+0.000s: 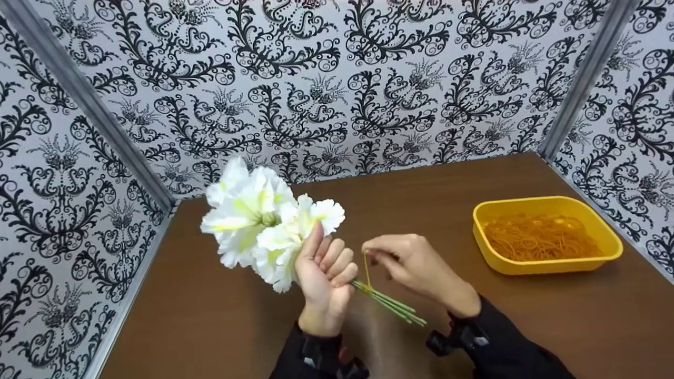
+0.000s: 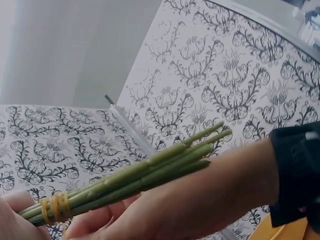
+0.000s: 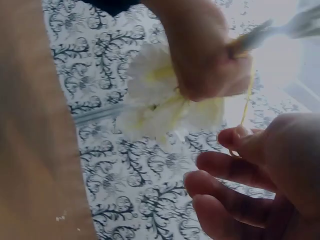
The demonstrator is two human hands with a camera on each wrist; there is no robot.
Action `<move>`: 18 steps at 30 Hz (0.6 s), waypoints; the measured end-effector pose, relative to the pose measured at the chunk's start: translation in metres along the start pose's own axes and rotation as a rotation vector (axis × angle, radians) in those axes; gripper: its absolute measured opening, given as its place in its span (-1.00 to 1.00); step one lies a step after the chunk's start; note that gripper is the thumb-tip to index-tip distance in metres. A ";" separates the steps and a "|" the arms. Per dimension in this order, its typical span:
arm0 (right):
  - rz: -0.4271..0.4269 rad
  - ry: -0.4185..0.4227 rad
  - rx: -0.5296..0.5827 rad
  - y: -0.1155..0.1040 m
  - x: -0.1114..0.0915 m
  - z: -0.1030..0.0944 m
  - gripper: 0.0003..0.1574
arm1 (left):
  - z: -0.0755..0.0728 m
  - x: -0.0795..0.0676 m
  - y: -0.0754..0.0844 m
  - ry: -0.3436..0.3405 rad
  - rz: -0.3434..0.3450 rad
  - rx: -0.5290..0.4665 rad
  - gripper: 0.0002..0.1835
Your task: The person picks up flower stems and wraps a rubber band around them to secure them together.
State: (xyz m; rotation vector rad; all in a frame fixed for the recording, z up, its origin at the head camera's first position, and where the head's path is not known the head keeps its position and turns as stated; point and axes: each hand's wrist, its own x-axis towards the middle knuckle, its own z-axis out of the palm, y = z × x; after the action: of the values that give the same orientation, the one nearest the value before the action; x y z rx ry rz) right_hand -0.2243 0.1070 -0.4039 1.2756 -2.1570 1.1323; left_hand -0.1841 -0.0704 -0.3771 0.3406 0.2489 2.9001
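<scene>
A bunch of white artificial flowers [image 1: 258, 216] with yellow-green centres is gripped by my left hand [image 1: 326, 279] just below the blooms. Its green stems [image 1: 395, 305] stick out past the little finger, toward the lower right. Around them, close to that hand, a yellow rubber band [image 2: 56, 207] is wound in several turns. My right hand [image 1: 416, 263] pinches a loop of the band between thumb and index finger, and the strand [image 3: 246, 105] runs taut from the stems to those fingertips. The other right fingers are loosely bent.
A yellow plastic tub [image 1: 547, 266] holding many rubber bands [image 1: 542, 237] stands on the brown table [image 1: 221, 316] at the right. Patterned black-and-white panels [image 1: 326, 95] enclose the table at the back and sides.
</scene>
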 end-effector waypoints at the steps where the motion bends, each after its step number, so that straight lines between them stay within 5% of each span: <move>1: 0.006 -0.022 -0.005 0.000 -0.001 0.004 -0.75 | 0.000 -0.001 0.000 -0.007 -0.002 -0.022 -0.44; 7: 0.034 -0.179 0.009 -0.005 -0.005 0.035 -0.76 | -0.001 -0.001 0.006 0.011 0.106 -0.088 -0.45; 11: 0.008 -0.151 0.047 -0.015 -0.010 0.051 -0.79 | -0.002 0.003 0.014 0.060 0.201 -0.126 -0.43; 14: -0.060 -0.100 -0.064 -0.024 -0.014 0.058 -0.86 | -0.004 0.006 0.020 0.095 0.255 -0.145 -0.43; 18: -0.046 -0.117 -0.288 -0.044 -0.019 0.063 -0.85 | -0.007 0.009 0.027 0.132 0.312 -0.156 -0.41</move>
State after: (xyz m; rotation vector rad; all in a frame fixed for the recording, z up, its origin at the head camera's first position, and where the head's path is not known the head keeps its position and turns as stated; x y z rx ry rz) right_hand -0.1726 0.0562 -0.4349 1.2784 -2.2622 0.7110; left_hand -0.1991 -0.0958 -0.3770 0.1746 -0.0139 3.2283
